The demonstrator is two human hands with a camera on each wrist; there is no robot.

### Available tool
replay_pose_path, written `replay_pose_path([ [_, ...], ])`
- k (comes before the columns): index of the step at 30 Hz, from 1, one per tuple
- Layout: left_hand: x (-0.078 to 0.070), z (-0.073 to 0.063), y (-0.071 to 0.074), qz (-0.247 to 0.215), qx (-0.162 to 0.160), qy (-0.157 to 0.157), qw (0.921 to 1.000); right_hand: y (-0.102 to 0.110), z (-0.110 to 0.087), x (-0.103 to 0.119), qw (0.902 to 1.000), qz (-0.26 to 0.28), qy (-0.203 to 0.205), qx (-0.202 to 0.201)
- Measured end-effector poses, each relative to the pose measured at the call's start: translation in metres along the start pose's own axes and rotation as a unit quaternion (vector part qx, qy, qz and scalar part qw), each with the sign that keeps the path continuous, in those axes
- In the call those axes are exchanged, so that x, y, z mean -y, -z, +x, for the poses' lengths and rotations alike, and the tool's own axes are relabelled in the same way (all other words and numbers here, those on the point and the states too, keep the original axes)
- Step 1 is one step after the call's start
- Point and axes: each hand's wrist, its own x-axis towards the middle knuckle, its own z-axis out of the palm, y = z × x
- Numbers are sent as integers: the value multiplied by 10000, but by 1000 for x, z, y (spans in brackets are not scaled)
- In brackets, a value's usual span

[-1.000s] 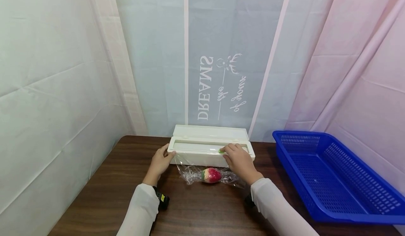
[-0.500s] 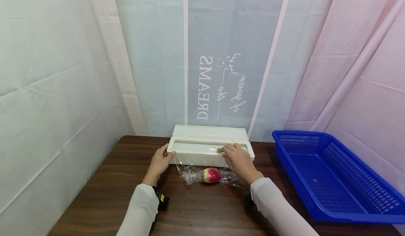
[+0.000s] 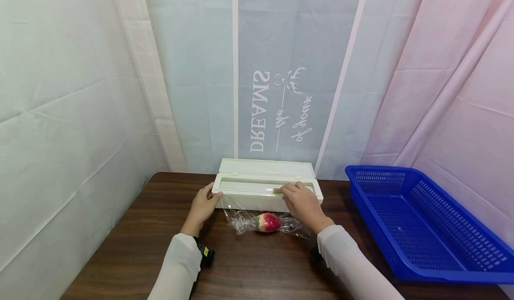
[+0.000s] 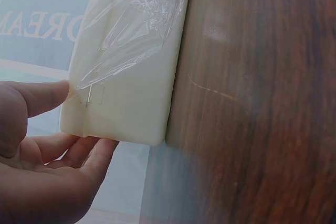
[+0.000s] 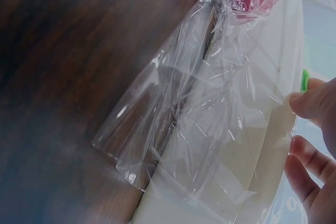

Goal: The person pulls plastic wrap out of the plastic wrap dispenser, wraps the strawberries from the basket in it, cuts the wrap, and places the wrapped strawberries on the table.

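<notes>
A white cling film dispenser [image 3: 250, 202] lies on the table with its lid [image 3: 267, 168] raised behind it. My left hand [image 3: 202, 206] grips its left end, thumb on the top edge and the other fingers curled at the end in the left wrist view. At the slot, my right hand [image 3: 302, 204] pinches a small green slide cutter [image 3: 275, 191] right of the middle. Clear film [image 3: 240, 223] hangs over the front. In front of the box, a red and cream fruit [image 3: 268, 222] with a green end is wrapped in crumpled film.
A blue perforated plastic basket [image 3: 401, 246] stands to the right on the dark wooden table [image 3: 257, 268]. Cloth curtains [image 3: 196, 90] surround the table at the back and both sides.
My right hand has slid slightly left along the dispenser with the green slide cutter. My left hand keeps its hold on the left end, and the wrapped fruit stays where it was.
</notes>
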Motion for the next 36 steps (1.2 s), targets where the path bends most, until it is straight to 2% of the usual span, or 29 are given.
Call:
replay_pose_path([
  [5, 1, 0, 0, -36, 2, -19, 10000, 0, 1, 0, 9999, -102, 14, 90],
  [13, 1, 1, -1, -67, -30, -52, 10000, 1, 1, 1, 9999, -73, 85, 12],
  [23, 1, 1, -1, -89, -2, 21, 10000, -2, 1, 1, 9995, -190, 99, 222],
  [29, 3, 1, -2, -128, -15, 63, 9999, -2, 1, 1, 9995, -163, 144, 207],
  [36, 3, 2, -1, -30, -57, 85, 9999, -1, 3, 7, 9998, -133, -17, 164],
])
